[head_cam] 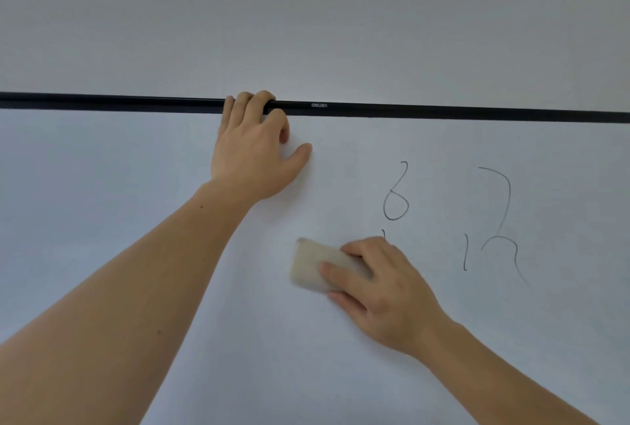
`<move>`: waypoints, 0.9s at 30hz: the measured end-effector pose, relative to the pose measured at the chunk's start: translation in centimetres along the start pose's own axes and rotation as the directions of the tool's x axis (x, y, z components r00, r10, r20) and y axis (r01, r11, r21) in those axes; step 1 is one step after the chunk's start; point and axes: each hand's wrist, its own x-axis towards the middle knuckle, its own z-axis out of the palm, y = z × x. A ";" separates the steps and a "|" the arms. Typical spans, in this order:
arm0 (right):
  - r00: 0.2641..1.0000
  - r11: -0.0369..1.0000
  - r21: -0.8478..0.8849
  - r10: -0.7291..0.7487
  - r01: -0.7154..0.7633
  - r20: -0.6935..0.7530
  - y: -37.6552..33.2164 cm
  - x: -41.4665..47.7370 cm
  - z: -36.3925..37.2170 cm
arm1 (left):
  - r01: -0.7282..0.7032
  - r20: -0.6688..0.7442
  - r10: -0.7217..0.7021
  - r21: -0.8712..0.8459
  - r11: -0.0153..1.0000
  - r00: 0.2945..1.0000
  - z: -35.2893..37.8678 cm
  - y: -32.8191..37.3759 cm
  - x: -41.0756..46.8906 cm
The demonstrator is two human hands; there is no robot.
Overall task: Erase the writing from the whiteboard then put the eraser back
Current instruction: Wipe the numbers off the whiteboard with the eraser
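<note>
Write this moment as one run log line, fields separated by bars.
left hand grips board frame | right hand presses eraser on whiteboard | writing remains

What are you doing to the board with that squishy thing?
A person is wiping a whiteboard clean. Their right hand presses a pale eraser flat against the board, just left of and below the pen marks. Their left hand grips the black top frame, fingers hooked over it. Some writing is still there: a loop shape and a few thin strokes to the right, so the job is not finished.
</note>
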 end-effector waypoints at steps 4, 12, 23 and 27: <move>0.982 0.985 -0.035 0.163 -0.167 -0.100 4.5 0.1 -1.6 | 0.022 -0.005 -0.022 0.015 1.000 1.000 0.3 0.5 0.0; 0.748 0.787 0.083 0.609 -0.611 -0.266 9.1 3.4 -3.7 | 0.020 0.008 -0.021 0.059 0.998 1.000 0.1 0.6 -0.1; 0.998 0.998 0.020 0.062 -0.061 -0.022 5.3 -2.4 -2.2 | 0.042 -0.009 -0.042 0.068 0.997 0.999 0.4 1.2 -0.2; 0.941 0.954 -0.010 0.295 -0.300 -0.169 8.6 -0.3 -3.3 | 0.050 -0.012 -0.049 0.081 0.996 0.999 0.4 1.4 0.0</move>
